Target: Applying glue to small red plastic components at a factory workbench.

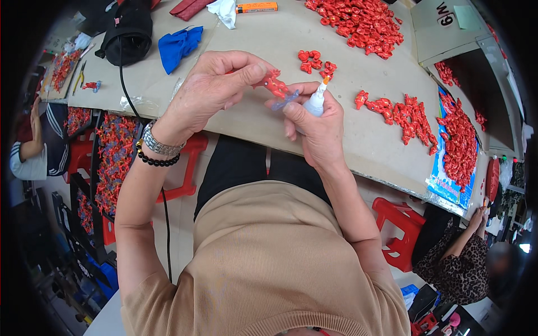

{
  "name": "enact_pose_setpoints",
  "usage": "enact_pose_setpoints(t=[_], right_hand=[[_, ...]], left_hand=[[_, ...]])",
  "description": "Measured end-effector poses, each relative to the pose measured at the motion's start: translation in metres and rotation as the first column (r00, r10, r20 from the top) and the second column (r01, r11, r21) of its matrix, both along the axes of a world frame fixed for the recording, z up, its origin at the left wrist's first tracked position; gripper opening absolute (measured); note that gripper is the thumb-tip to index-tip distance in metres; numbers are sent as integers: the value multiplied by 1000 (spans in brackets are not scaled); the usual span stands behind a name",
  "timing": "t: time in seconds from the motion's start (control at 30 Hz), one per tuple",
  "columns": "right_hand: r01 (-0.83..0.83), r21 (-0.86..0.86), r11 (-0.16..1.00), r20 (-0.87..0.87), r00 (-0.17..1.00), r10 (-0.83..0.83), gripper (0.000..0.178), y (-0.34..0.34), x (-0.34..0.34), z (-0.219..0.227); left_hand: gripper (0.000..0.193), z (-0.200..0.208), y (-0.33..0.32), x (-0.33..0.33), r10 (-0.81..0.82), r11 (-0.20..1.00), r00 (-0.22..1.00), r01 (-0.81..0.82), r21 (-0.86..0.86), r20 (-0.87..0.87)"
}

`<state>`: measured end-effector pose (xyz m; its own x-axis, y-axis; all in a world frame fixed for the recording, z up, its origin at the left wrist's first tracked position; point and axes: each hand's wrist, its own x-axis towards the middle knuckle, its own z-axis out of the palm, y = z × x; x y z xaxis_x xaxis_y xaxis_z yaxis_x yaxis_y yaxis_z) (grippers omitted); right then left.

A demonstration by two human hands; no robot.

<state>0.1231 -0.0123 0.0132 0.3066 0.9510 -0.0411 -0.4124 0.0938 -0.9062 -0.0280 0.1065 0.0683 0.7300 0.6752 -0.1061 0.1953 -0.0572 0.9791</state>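
Note:
Above the near edge of the table, my left hand pinches a small glossy red plastic figure between thumb and fingers. A translucent bluish-purple piece sits at the figure's lower end, beside the fingers of my right hand. My right hand is closed round a small white squeeze bottle with an orange tip that points up and away from me. Whether my right fingers also grip the purple piece is hard to make out. Just beyond lie a few loose red parts.
A big heap of red parts lies at the back, with more red pieces to the right. A blue cloth and a black bag are at left. Crates of red-and-purple pieces stand lower left. Other people sit at both sides.

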Motion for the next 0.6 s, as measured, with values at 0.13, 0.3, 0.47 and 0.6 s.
enact_pose_setpoints(t=[0.13,0.3,0.47,0.6], right_hand=[[-17,5,1000,-88,996,17,16,-1,3,3],[-34,12,999,-178,983,35,15,-2,7,2],[-44,39,998,-170,984,50,14,-3,8,0],[-54,83,995,-243,967,73,14,-3,11,-3]], left_hand=[[33,1,3,-2,-45,995,998,49,-85,55],[35,2,1,1,-50,994,996,56,-92,75],[39,6,-4,6,-59,995,995,65,-76,77],[41,6,-5,8,-27,988,996,41,-152,89]])
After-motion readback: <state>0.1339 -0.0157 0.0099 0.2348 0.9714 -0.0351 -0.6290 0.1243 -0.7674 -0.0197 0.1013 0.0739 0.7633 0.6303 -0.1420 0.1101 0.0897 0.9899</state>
